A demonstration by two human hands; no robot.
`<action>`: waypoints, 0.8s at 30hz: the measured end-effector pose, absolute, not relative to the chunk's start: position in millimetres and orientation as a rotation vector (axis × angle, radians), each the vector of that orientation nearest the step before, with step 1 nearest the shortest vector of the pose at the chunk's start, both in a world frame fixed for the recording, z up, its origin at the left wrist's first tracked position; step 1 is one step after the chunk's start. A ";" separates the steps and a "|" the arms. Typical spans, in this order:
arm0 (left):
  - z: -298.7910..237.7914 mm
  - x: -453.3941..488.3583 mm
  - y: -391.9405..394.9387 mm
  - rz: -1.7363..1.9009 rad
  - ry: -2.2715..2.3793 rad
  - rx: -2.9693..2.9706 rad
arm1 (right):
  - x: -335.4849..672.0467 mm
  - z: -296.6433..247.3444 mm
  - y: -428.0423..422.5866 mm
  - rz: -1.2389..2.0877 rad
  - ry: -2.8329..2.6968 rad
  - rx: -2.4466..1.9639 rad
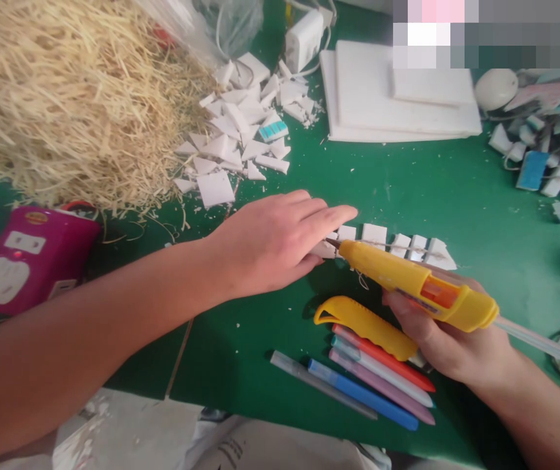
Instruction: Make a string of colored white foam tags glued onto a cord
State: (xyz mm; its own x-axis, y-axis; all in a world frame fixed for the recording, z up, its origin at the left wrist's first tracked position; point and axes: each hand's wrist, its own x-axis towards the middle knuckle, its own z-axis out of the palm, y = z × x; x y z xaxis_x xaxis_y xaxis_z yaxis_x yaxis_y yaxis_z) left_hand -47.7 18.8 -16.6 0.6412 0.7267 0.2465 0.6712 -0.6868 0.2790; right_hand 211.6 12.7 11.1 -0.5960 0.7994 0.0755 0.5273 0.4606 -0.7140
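Note:
My right hand (446,333) is wrapped around a yellow hot glue gun (382,264), with a clear glue stick (544,346) running out of its back. The gun's nozzle points left and meets a small white foam piece (326,249) by my left fingers. My left hand (280,238) reaches over from the left, index finger stretched forward and thumb lower, with that foam piece between them. More foam blocks (374,235) lie in a row to the right, and a thin string runs along them. The left fingertips partly hide the row's left end.
Below the hands lie a yellow utility knife (363,323) and several pens (363,391). Foam scraps (241,124), a straw heap (74,98) and a magenta power box (30,254) are at left. White foam sheets (368,117) are stacked behind; strung blocks (534,170) lie right.

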 end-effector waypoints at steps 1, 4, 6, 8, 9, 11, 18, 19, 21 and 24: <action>-16.6 -47.7 18.9 0.508 1.158 2.692 | 210.9 12.2 13.6 0.912 -2.320 -1.062; -16.6 -47.7 19.0 0.496 1.171 2.673 | 209.8 13.4 16.1 0.856 -2.350 -0.944; -16.4 -47.5 19.0 0.491 1.183 2.667 | 209.7 12.8 17.1 0.833 -2.373 -0.922; -16.1 -47.3 18.9 0.484 1.193 2.664 | 209.8 11.8 17.2 0.816 -2.393 -0.928; -16.1 -47.2 18.9 0.480 1.197 2.662 | 209.9 11.4 17.0 0.811 -2.401 -0.941; -16.2 -47.2 19.0 0.481 1.200 2.659 | 210.0 10.9 16.4 0.809 -2.407 -0.955; -17.4 -47.6 19.2 0.516 1.173 2.671 | 210.5 10.8 16.4 0.802 -2.397 -0.929; -17.3 -47.6 19.2 0.515 1.172 2.673 | 210.8 10.5 16.3 0.805 -2.400 -0.927; -17.1 -47.7 19.1 0.496 1.182 2.668 | 211.8 9.1 15.4 0.827 -2.400 -0.938; -16.8 -47.9 18.8 0.483 1.195 2.663 | 213.9 5.4 13.2 0.853 -2.355 -0.958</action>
State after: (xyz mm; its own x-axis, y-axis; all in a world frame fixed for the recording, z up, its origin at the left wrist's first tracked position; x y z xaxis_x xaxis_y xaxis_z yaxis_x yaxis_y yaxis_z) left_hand -47.9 18.8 -16.8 0.6237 0.7507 0.2178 0.6911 -0.6598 0.2951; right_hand 213.9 13.2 5.4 -0.6542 0.7359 0.1744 0.4536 0.5663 -0.6881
